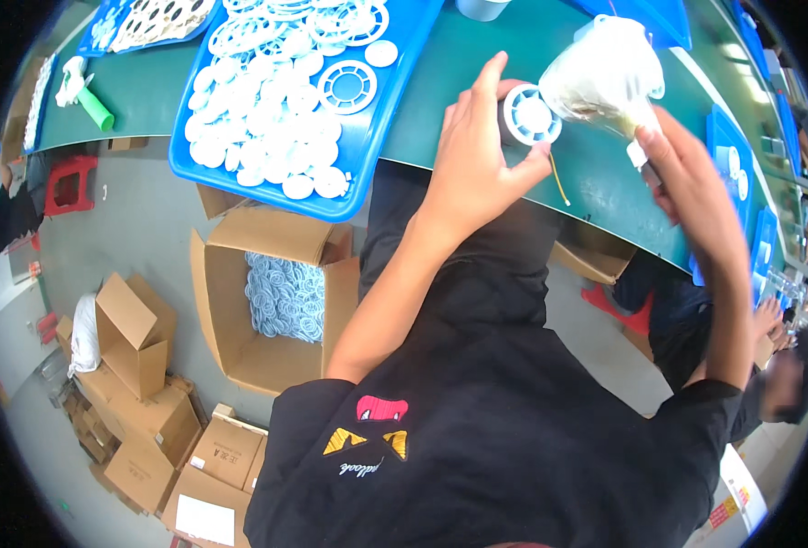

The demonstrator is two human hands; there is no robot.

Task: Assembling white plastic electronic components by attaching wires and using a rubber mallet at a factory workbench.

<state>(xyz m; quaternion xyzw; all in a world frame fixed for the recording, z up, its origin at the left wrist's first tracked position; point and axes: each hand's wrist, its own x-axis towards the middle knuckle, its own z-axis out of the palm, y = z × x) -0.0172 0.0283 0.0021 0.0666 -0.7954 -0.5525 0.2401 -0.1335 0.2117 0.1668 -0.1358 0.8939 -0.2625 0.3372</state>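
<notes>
My left hand (482, 151) is closed around a short round part (532, 114) with a white spoked face and a darker side, thumb on its lower rim. A thin yellowish wire (559, 178) hangs just beside it. In my right hand (682, 164) is the narrow end of a bulky, white, translucent object (600, 73) that looks like a bunched plastic bag; its exact kind is unclear. Its wide end reaches left, close to the round part. Whether the two touch cannot be made out. Both hands are above the near edge of the green table (440, 82).
To the left, a blue tray (335, 205) heaped with white discs and spoked rings overhangs the table edge. An open carton (217, 320) of pale blue rings stands below it. More cartons (148, 420) lie on the floor at left. Another person (783, 374) sits at right.
</notes>
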